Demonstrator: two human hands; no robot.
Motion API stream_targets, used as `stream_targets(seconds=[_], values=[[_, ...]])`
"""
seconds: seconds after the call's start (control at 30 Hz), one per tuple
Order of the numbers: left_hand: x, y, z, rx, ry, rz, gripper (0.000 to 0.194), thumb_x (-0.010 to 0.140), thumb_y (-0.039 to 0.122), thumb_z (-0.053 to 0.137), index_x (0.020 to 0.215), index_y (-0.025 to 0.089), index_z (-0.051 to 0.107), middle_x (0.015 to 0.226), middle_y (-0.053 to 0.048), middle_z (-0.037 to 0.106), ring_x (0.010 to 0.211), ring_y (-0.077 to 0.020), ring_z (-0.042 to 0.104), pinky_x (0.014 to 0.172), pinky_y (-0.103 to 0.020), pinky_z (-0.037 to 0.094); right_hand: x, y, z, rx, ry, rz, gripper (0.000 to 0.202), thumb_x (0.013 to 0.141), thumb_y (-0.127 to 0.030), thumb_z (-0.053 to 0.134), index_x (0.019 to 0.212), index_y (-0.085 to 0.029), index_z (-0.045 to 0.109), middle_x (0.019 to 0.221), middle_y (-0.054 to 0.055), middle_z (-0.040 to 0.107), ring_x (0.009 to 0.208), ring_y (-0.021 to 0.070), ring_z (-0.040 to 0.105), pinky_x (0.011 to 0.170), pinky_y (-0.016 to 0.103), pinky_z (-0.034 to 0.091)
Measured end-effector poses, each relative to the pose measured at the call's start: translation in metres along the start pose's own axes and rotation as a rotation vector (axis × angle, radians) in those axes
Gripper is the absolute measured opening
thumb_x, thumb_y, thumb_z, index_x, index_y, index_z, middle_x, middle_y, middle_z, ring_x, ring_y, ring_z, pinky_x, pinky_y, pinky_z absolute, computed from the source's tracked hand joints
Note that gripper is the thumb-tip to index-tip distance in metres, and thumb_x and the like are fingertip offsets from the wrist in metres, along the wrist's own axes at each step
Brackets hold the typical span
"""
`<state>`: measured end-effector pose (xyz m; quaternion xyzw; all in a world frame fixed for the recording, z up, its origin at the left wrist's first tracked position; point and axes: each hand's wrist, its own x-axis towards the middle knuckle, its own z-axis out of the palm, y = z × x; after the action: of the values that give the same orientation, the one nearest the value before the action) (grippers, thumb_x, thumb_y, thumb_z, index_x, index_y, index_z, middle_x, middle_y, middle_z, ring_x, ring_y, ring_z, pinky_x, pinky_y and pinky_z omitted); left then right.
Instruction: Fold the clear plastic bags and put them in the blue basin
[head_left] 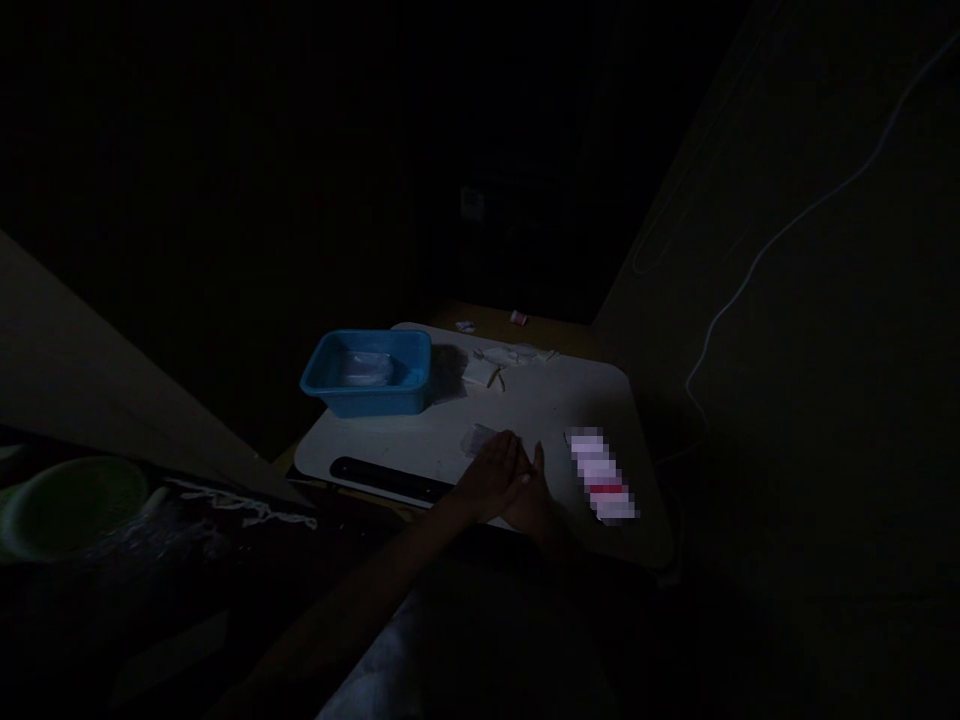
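Over the front of a white table (pixel 540 410), my left hand (pixel 491 477) lies across my right hand (pixel 534 497), the two touching. The left fingers are pressed together; whatever they hold, if anything, is hidden in the dark. One finger of my right hand points up, and the rest of that hand is partly covered. A small clear plastic packet (pixel 475 440) lies just beyond my left fingers. At the table's left stands a blue basin (pixel 379 403) with a clear plastic package (pixel 366 369) inside.
Crumpled white pieces (pixel 484 374) lie at the table's back. A blurred-out bright phone-like object (pixel 602 475) lies at the right. A black strip (pixel 386 480) runs along the front edge. A green round container (pixel 75 505) is at far left; a white cable (pixel 750 270) hangs at right.
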<state>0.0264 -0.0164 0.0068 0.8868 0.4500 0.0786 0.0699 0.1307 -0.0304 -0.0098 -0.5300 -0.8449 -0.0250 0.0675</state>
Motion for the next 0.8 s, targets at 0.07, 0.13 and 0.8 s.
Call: stream_targets(seconds=[0.07, 0.13, 0.8], values=[[0.001, -0.003, 0.003, -0.003, 0.004, -0.039, 0.063, 0.093, 0.044, 0.013, 0.136, 0.0, 0.024, 0.143, -0.02, 0.022, 0.134, -0.0252, 0.015, 0.107, -0.038, 0.019, 0.001, -0.002, -0.002, 0.016, 0.01, 0.019, 0.059, 0.085, -0.046, 0.036, 0.139, -0.024, 0.026, 0.141, 0.009, 0.034, 0.131, 0.0304, 0.022, 0.105, 0.055, 0.0], [0.001, -0.009, 0.006, 0.004, 0.012, -0.064, 0.062, 0.093, 0.044, 0.012, 0.137, 0.001, 0.025, 0.143, -0.019, 0.024, 0.134, -0.0254, 0.016, 0.106, -0.039, 0.019, 0.002, -0.004, -0.005, 0.029, 0.026, 0.035, 0.057, 0.086, -0.044, 0.035, 0.139, -0.024, 0.025, 0.141, 0.009, 0.035, 0.131, 0.0302, 0.021, 0.105, 0.054, 0.001], [-0.002, -0.024, 0.014, 0.052, 0.049, -0.181, 0.051, 0.094, 0.033, 0.011, 0.138, 0.014, 0.029, 0.143, -0.01, 0.027, 0.134, -0.0214, 0.019, 0.106, -0.049, 0.014, 0.004, -0.008, -0.014, 0.044, -0.038, 0.112, 0.066, 0.083, -0.042, 0.037, 0.14, -0.015, 0.019, 0.144, 0.014, 0.026, 0.134, 0.0264, 0.013, 0.105, 0.053, 0.003]])
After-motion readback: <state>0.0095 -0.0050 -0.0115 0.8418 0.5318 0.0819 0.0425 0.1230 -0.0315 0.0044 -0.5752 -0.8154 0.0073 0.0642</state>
